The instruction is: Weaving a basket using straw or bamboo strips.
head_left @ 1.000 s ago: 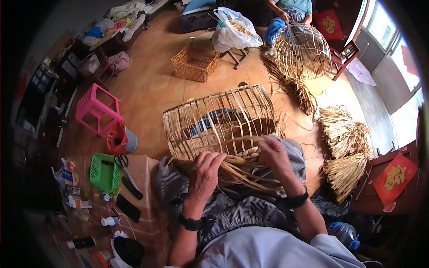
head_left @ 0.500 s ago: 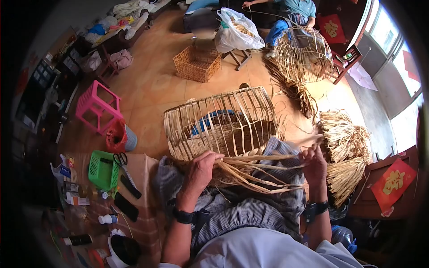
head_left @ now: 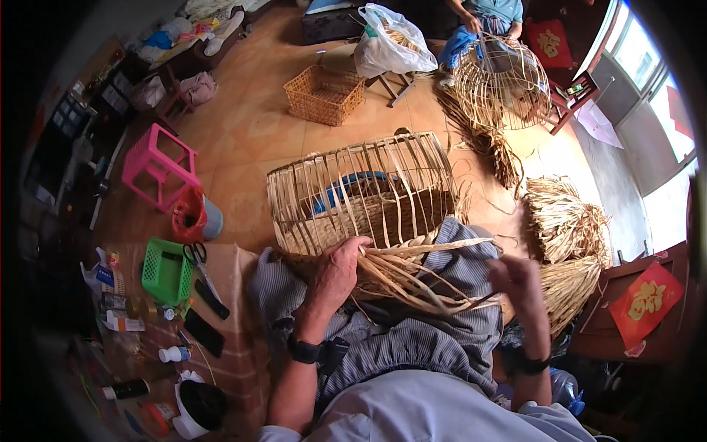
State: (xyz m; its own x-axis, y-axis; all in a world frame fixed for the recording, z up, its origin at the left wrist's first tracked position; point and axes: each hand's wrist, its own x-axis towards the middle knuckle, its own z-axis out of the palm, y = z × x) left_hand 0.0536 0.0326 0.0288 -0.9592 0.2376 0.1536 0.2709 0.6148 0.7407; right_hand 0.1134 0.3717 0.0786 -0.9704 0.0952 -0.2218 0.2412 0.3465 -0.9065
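Observation:
A half-woven straw basket (head_left: 401, 219) lies on its side across my striped lap, with upright flat ribs spaced along its far side and a blue curved thing inside. My left hand (head_left: 339, 274) is closed at the basket's near edge, pinching the base of a bundle of loose straw strands (head_left: 420, 283). From there the strands fan out to the right over my lap. My right hand (head_left: 518, 283) is beside their free ends, its fingers smeared by motion; whether it holds a strand cannot be made out.
Dried straw bundles (head_left: 563, 225) lie at the right. A table (head_left: 247, 320) at the left bears scissors (head_left: 205, 269), a green plastic basket (head_left: 166, 272) and bottles. Beyond stand a pink stool (head_left: 158, 166), a bin (head_left: 210, 221) and a wicker basket (head_left: 324, 96). Another person (head_left: 501, 18) handles a basket frame (head_left: 504, 81).
My right hand has moved down and come off the upper strands, which now stick out loose. My left hand keeps its grip. The other person's hand has come in to the basket frame.

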